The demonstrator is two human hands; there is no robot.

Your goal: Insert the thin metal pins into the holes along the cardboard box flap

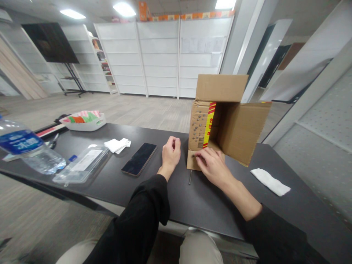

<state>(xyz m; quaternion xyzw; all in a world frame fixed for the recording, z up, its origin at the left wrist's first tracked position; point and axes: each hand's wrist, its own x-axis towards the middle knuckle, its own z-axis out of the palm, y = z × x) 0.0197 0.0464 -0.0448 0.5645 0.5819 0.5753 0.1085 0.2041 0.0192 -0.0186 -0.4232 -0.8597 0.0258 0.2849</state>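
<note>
An open cardboard box (239, 128) stands on the dark table, its flaps spread. Several small dark round pieces (195, 128) dot its left face, beside a yellow and red tape strip (209, 124). My right hand (212, 165) is at the box's lower front flap, thumb and fingertips pinched around a small dark thing too small to name. Left of the box, my left hand (171, 151) is curled closed above the table; whatever it holds, if anything, is hidden. A thin metal rod (190, 177) sticks out below the lower flap, near my right hand.
A black phone (139, 159) lies left of my left hand. Farther left are white tissues (117, 145), a clear plastic case (82, 165), a water bottle (30, 146) and a white basket (84, 123). A folded tissue (270, 181) lies at the right.
</note>
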